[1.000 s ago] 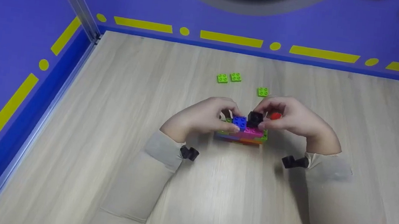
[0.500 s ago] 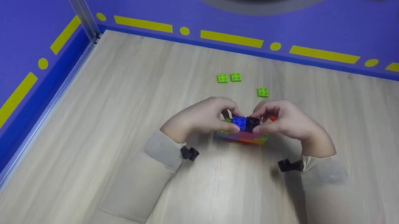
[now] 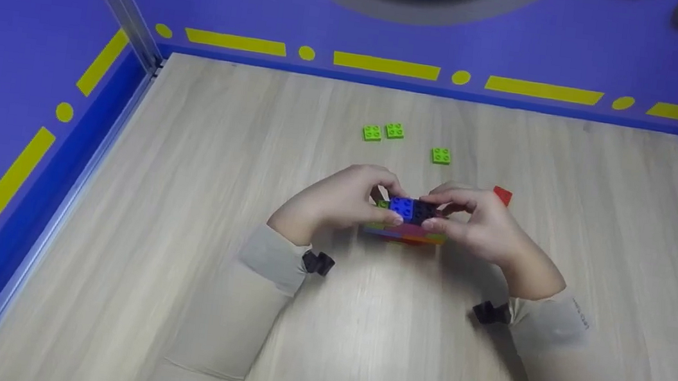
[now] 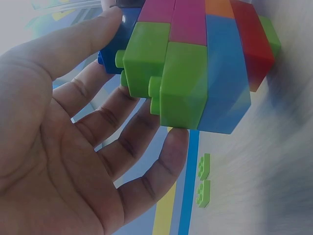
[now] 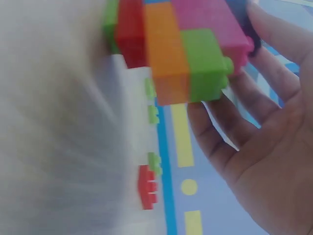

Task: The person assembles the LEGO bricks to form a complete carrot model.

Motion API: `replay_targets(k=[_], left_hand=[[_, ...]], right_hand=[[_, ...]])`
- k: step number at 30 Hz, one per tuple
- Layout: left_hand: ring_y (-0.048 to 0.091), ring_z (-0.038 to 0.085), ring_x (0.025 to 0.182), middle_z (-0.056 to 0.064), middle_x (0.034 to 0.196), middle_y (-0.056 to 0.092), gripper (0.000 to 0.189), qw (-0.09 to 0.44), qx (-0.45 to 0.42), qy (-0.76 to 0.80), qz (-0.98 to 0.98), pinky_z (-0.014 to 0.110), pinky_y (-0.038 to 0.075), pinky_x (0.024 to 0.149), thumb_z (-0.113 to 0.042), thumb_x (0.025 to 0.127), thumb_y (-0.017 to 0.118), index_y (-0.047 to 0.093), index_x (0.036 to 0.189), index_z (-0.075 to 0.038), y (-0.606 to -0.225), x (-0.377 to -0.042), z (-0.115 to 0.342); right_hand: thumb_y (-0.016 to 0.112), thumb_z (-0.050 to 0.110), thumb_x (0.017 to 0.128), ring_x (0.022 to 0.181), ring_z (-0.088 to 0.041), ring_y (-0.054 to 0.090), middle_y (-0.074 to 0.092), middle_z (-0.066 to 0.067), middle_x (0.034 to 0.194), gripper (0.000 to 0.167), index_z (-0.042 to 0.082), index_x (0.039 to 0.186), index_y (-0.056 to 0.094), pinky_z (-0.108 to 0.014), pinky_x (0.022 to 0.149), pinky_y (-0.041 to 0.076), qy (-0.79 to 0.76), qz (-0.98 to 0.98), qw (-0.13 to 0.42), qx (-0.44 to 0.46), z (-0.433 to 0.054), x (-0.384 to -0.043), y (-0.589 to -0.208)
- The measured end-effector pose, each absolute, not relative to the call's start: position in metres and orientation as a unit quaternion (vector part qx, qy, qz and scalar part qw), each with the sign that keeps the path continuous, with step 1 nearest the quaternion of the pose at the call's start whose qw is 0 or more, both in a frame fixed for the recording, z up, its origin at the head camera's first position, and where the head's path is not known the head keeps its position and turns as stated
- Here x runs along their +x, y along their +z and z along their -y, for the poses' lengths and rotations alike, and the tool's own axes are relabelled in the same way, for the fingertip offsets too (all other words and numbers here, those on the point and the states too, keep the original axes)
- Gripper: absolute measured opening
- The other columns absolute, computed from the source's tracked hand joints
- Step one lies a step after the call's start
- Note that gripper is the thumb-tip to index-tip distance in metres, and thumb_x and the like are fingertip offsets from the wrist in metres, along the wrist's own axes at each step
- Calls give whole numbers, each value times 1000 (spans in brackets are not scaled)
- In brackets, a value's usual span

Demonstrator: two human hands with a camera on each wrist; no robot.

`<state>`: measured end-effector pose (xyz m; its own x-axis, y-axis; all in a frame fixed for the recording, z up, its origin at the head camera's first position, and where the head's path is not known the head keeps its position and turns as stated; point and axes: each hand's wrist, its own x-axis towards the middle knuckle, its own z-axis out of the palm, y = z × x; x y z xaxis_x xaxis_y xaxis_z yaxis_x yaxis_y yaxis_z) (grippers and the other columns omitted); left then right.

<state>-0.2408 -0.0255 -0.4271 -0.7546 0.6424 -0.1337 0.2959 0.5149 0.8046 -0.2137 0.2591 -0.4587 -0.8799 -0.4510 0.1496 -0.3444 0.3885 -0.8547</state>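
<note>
A layered block of toy building bricks stands on the table in front of the body. It shows pink, green, light blue, orange and red bricks. On top sit a dark blue brick and, right beside it, a black brick. My left hand pinches the blue brick between thumb and fingers, its lower fingers reaching behind the block. From the other side my right hand pinches the black brick with thumb and fingertips. The block's far side is mostly hidden in the head view.
Beyond the hands lie loose green bricks, one of them a little to the right. A red brick lies just behind my right hand. Blue walls border the wooden table at the back and sides.
The black brick has come down and left until beside the blue one. My right hand moved with it, its wrist swinging nearer to me and uncovering the red brick. My left hand stays put.
</note>
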Motion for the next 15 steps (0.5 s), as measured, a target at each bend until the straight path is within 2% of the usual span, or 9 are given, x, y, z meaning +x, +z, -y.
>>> replay_targets(k=[4, 8, 15], left_hand=[[69, 25, 123, 4, 134, 74, 30, 211, 294, 405, -840, 40, 59, 108, -24, 103, 86, 78, 129, -12, -429, -242, 28], [67, 23, 122, 3, 132, 74, 30, 214, 308, 416, -828, 39, 59, 104, -24, 103, 86, 77, 129, -13, -433, -246, 32], [64, 17, 114, 5, 126, 74, 34, 227, 319, 488, -780, 41, 59, 105, -24, 99, 89, 78, 127, -9, -454, -257, 33]], right_hand=[[87, 2, 97, 117, -14, 73, 78, -12, 132, 31, 9, 127, 84, -20, 104, 60, -527, -819, 40, -223, -256, -206, -472], [78, -2, 102, 127, -13, 69, 73, -11, 141, 33, 4, 134, 77, -19, 110, 56, -560, -797, 30, -226, -250, -202, -486], [72, -13, 100, 122, -12, 69, 73, 4, 133, 36, -8, 136, 68, -21, 108, 56, -604, -766, 19, -219, -248, -201, -499]])
